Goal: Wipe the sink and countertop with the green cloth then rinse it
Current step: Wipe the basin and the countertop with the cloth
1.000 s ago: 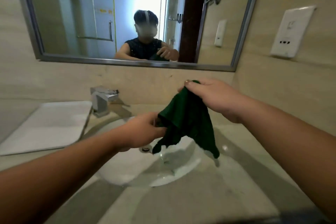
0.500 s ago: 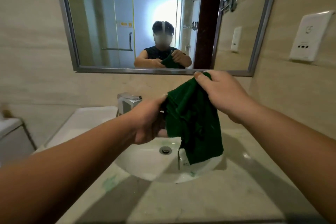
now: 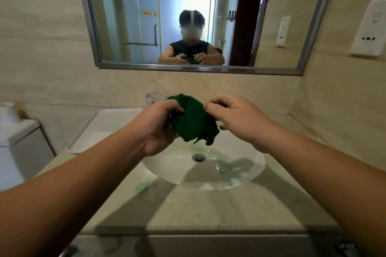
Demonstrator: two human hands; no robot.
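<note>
The dark green cloth [image 3: 193,121] is bunched up in the air above the back of the white oval sink [image 3: 246,173]. My left hand [image 3: 158,127] grips its left side with curled fingers. My right hand [image 3: 234,119] pinches its upper right edge between thumb and fingertips. The sink's drain [image 3: 198,157] lies below the cloth, with greenish water traces in the basin. The beige countertop [image 3: 208,208] surrounds the sink and carries a green smear at the front left. The chrome faucet [image 3: 153,98] is mostly hidden behind my left hand and the cloth.
A white tray [image 3: 104,129] lies on the counter left of the sink. A white toilet tank [image 3: 16,142] stands at far left. A mirror [image 3: 188,16] hangs on the back wall, and a white wall socket [image 3: 369,31] is on the right wall.
The cloth hung spread out between my hands; now it is gathered into a bunch, with my hands closer together and lower over the sink. The view has also shifted left.
</note>
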